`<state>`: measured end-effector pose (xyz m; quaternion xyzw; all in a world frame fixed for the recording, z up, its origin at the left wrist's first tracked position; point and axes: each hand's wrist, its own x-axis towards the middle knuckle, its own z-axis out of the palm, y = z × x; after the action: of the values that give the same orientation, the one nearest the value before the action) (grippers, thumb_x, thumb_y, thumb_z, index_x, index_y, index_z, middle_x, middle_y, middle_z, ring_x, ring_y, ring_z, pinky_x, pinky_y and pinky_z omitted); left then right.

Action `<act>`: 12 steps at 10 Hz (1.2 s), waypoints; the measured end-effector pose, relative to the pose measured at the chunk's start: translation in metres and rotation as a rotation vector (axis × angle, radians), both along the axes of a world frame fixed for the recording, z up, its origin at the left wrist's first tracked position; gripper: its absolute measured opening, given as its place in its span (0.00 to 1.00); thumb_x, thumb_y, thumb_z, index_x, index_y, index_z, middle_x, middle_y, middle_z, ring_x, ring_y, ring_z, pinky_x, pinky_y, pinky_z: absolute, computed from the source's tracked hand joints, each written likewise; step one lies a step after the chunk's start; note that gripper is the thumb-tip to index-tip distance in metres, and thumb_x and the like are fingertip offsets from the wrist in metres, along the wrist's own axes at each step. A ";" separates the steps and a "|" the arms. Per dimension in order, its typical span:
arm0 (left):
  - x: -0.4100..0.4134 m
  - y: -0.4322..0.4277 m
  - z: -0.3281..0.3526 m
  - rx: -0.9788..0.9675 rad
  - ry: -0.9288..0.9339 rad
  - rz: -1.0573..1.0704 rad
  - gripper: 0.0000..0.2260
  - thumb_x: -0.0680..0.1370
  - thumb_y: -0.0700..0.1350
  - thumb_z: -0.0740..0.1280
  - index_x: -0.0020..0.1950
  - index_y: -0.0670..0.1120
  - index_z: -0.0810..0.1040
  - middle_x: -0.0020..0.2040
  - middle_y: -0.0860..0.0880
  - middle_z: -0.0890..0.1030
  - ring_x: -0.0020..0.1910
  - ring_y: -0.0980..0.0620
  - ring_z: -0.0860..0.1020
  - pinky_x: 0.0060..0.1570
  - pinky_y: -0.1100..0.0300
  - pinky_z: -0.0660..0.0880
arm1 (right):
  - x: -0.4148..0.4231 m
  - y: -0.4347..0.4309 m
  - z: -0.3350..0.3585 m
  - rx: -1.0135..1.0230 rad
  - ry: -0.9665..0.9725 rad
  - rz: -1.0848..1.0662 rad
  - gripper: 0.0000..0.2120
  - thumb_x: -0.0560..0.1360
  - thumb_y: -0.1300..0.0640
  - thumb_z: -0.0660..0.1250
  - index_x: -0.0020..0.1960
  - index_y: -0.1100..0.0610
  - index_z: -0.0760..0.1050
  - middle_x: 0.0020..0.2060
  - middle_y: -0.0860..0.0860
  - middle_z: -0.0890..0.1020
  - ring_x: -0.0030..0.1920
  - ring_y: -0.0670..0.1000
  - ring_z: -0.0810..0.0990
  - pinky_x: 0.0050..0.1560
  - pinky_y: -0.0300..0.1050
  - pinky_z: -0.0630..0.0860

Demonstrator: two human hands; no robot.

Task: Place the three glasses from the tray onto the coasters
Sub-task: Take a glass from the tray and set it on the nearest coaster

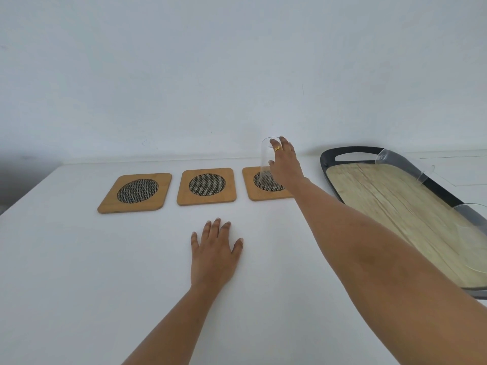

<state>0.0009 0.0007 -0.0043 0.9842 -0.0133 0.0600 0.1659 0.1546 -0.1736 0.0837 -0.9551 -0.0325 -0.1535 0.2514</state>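
Note:
Three square wooden coasters with dark mesh centres lie in a row: the left coaster (135,192), the middle coaster (207,186) and the right coaster (253,192). A clear glass (265,164) stands upright on the right coaster, and my right hand (286,164) wraps its right side. My left hand (214,248) lies flat on the white table, fingers spread, holding nothing. On the tray (390,196) at the right stand two more clear glasses: one (400,164) at the far rim, one (473,238) at the frame's right edge, partly cut off.
The white table (79,259) runs back to a plain white wall (184,75). The tray has a black rim with a handle slot and a wood-pattern floor. The table's left edge falls away at the far left.

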 end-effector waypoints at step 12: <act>-0.013 -0.008 0.006 0.039 0.014 -0.041 0.24 0.80 0.57 0.53 0.74 0.49 0.60 0.76 0.48 0.59 0.76 0.49 0.54 0.74 0.44 0.50 | -0.153 -0.010 -0.089 -0.077 0.170 0.123 0.23 0.79 0.46 0.56 0.71 0.52 0.64 0.74 0.50 0.63 0.75 0.46 0.57 0.75 0.46 0.50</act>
<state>-0.0117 -0.0074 0.0017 0.9872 -0.0334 0.0496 0.1477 0.0015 -0.1836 -0.0054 -0.9698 -0.0757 -0.0549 0.2253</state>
